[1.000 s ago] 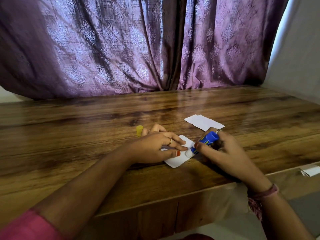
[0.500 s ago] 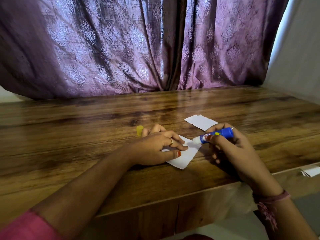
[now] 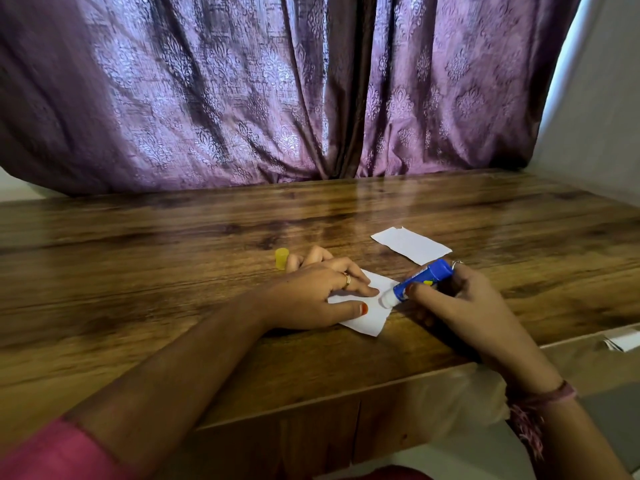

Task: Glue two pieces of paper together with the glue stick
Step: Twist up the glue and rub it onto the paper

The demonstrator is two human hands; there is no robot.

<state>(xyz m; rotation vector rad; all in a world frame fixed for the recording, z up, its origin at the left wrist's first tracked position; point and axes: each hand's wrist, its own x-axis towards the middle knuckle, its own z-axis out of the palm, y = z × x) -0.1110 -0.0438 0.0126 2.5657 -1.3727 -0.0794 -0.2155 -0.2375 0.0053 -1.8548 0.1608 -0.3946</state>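
Observation:
A small white paper piece (image 3: 371, 317) lies near the front edge of the wooden table (image 3: 173, 258). My left hand (image 3: 318, 294) presses flat on its left part with straight fingers. My right hand (image 3: 460, 299) grips a blue glue stick (image 3: 424, 278), tilted down to the left. Its white tip touches the paper's right side. A second white paper piece (image 3: 412, 244) lies apart, further back and to the right. The yellow cap (image 3: 281, 258) of the glue stick stands just behind my left hand.
A purple patterned curtain (image 3: 277, 91) hangs behind the table. A folded white paper (image 3: 623, 341) lies on a lower surface at the far right. A grey wall (image 3: 595, 98) borders the right side.
My right hand has drawn the glue stick back down and left, from the paper's far right edge to its right side. My left hand has stayed pressing the paper.

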